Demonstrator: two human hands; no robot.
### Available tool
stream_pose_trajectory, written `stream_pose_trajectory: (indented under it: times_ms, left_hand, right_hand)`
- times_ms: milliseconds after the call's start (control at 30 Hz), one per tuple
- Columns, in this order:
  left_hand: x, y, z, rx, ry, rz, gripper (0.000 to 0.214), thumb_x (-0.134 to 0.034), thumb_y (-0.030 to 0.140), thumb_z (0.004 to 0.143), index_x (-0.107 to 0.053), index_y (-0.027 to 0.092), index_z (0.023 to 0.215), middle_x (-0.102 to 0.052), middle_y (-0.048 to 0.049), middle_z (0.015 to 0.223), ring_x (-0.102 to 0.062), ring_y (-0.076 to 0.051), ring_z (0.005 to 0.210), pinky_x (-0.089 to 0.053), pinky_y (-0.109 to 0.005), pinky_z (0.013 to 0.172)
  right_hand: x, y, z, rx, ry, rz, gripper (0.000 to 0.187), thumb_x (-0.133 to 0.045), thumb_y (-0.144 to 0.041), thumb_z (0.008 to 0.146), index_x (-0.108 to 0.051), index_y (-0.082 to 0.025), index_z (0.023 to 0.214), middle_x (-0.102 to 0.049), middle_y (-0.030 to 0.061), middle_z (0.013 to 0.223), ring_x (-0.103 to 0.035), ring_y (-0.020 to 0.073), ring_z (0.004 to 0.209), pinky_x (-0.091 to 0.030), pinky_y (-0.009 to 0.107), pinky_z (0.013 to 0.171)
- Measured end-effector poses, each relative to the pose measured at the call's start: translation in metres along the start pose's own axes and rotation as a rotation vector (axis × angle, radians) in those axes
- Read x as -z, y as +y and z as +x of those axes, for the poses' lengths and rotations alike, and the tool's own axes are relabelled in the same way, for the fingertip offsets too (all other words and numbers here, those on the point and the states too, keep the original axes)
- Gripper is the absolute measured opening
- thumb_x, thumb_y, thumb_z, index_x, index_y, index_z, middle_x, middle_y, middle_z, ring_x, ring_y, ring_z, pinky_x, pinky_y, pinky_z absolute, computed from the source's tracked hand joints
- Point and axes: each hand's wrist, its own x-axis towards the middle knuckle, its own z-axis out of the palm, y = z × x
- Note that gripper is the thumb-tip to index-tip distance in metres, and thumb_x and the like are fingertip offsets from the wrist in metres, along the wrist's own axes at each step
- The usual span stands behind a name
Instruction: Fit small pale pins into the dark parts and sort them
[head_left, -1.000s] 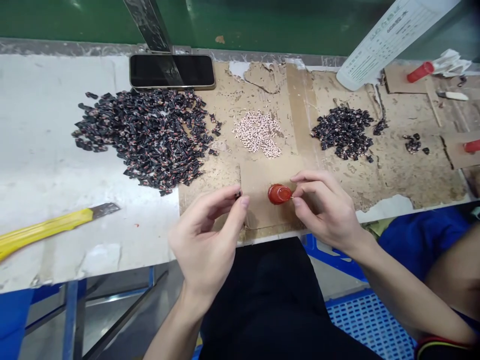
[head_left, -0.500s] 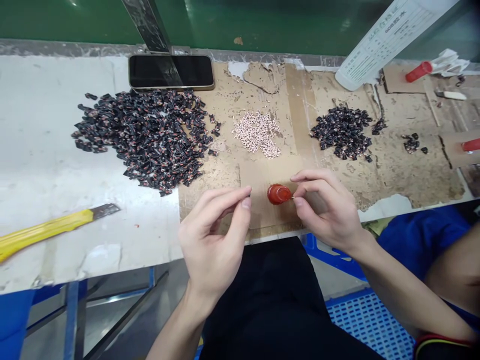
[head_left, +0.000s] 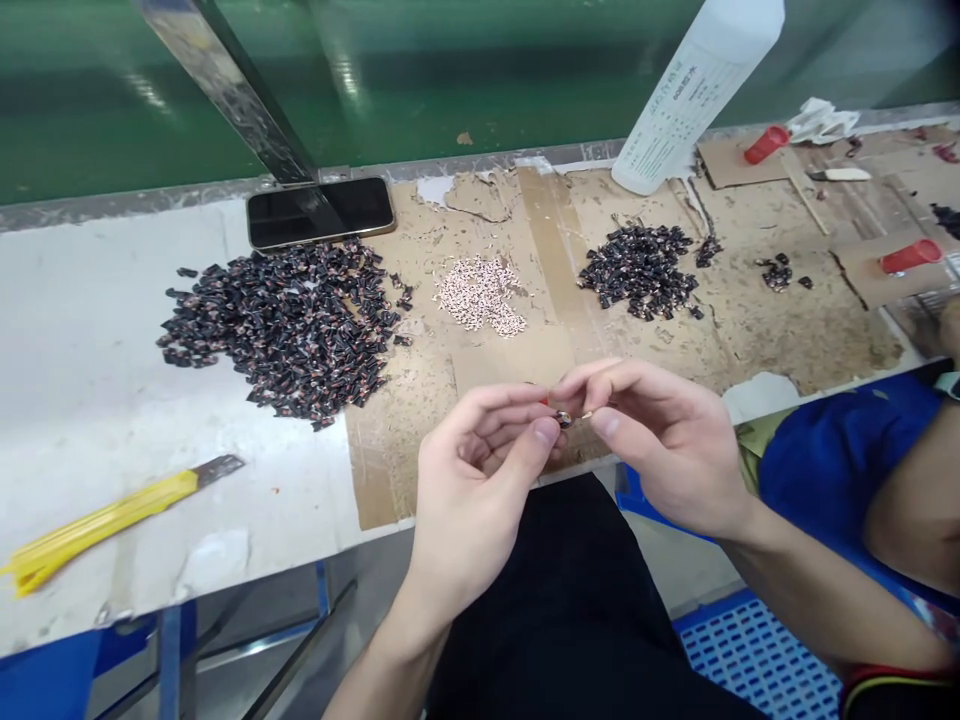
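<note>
My left hand point(head_left: 472, 480) pinches a small black piece point(head_left: 562, 419) with a shiny end between thumb and forefinger. Close against it on the right, the thumb and forefinger of my right hand point(head_left: 671, 440) are closed on a tiny pale copper-coloured part point(head_left: 586, 415). The two small items nearly meet; whether they touch I cannot tell. Behind my fingers, only a red sliver point(head_left: 544, 401) of the small red cup shows. Beyond the hands lies a pile of tiny copper-coloured parts point(head_left: 480, 292), between a large heap of black pieces point(head_left: 300, 320) and a smaller black heap point(head_left: 637, 270).
A phone point(head_left: 322, 212) rests at the back edge beside a metal post point(head_left: 232, 90). On the left lies a yellow utility knife point(head_left: 112, 520), blade out. A white bottle point(head_left: 697, 90) leans at the back. Red cups point(head_left: 911, 256) stand right, near a person in blue point(head_left: 832, 450).
My hands have come together in front of the red cup, now mostly hidden. The right hand has drawn its tiny part away from the cup to the black piece. The view has shifted.
</note>
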Motion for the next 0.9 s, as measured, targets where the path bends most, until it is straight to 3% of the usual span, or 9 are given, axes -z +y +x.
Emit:
stream_pose_trajectory:
  times_ms: [667,900]
  left_hand:
    - [-0.001,0.006,-0.002,0.012,0.029,0.045,0.011,-0.082,0.015,0.088,-0.078,0.023,0.095,-0.081,0.0042,0.084,-0.077,-0.008,0.075,-0.063,-0.013,0.074]
    - [-0.004,0.011,-0.004,0.039,0.027,-0.035,0.012,-0.081,0.010,0.086,-0.075,0.020,0.084,-0.079,0.0044,0.075,-0.075,-0.007,0.068,-0.062,-0.013,0.069]
  right_hand:
    - [-0.001,0.006,-0.001,0.001,-0.070,-0.003,0.014,-0.063,-0.011,0.097,-0.067,-0.024,0.095,-0.073,0.0002,0.103,-0.071,0.0098,0.099,-0.059,0.020,0.090]
    - [0.006,0.005,0.001,0.042,-0.112,-0.025,0.017,-0.067,-0.007,0.094,-0.073,-0.023,0.096,-0.075,0.0011,0.105,-0.073,0.0109,0.099,-0.061,0.020,0.088]
